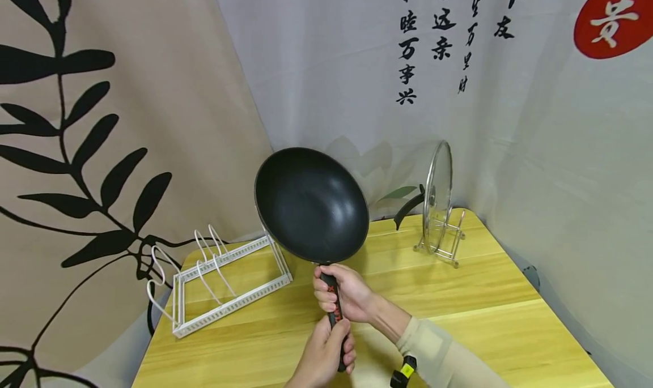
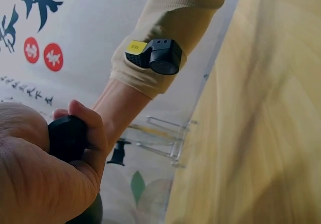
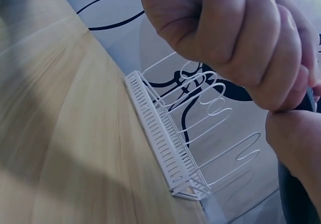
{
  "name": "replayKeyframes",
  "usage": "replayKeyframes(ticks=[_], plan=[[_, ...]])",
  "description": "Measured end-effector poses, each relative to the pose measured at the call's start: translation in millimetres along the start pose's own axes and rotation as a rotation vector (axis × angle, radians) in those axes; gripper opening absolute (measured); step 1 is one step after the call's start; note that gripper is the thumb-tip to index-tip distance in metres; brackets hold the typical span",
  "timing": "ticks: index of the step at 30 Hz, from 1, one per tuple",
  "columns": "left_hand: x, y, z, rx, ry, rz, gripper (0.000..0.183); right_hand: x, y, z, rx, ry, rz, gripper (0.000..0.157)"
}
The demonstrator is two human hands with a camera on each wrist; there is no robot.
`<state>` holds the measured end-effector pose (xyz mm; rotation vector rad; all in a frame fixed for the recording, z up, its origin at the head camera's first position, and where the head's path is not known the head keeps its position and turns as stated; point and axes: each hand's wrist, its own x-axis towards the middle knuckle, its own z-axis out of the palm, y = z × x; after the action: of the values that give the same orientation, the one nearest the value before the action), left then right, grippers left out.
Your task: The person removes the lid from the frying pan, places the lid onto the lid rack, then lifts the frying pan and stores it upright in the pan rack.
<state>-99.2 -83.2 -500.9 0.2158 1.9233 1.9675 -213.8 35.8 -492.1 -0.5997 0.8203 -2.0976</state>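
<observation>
A black wok [image 1: 311, 204] is held up over the table, its dark inside facing the head camera and its handle pointing down. My right hand [image 1: 347, 291] grips the handle just below the pan. Lower down, my left hand [image 1: 325, 351] wraps the same handle, thumb along it, the handle's end showing beneath. In the left wrist view the black handle end [image 2: 67, 137] pokes out of the left hand [image 2: 45, 179]. The right wrist view shows the right hand's curled fingers [image 3: 241, 38].
A white wire rack [image 1: 232, 306] stands on the wooden table [image 1: 433, 331] at the left. At the back right, a glass lid [image 1: 440, 201] with a black handle [image 1: 408, 209] leans upright in a small metal stand [image 1: 451, 252]. Printed curtains hang behind.
</observation>
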Motion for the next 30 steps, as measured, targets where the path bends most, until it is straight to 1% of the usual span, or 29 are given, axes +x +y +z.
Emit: replayKeyframes(ticks=[3,9,11,15,21,27,30], plan=[[-1.6,3.4,-2.7,0.026,0.010,0.010,0.034,4.3,-1.8,3.2,-0.003,-0.023,-0.008,0.024],[-4.7,9.0,-8.1,0.033,0.011,0.028,0.035,12.1,-3.8,8.2,0.015,-0.053,-0.001,0.023],[-5.5,11.0,-10.0,0.059,0.024,0.038,0.036,14.6,-4.4,9.7,0.015,-0.059,-0.001,0.023],[-8.1,15.4,-13.9,0.100,0.059,0.027,0.037,20.2,-5.5,13.5,0.005,-0.075,-0.006,0.024],[-12.5,21.0,-19.0,0.110,0.067,0.041,0.039,28.8,-6.4,20.7,0.012,-0.101,0.006,0.023],[-18.0,25.6,-23.9,0.155,0.116,0.041,0.040,37.2,-6.0,27.6,0.031,-0.131,0.019,0.023],[-21.0,27.9,-26.4,0.171,0.130,0.047,0.042,41.5,-5.0,29.9,0.039,-0.145,0.019,0.024]])
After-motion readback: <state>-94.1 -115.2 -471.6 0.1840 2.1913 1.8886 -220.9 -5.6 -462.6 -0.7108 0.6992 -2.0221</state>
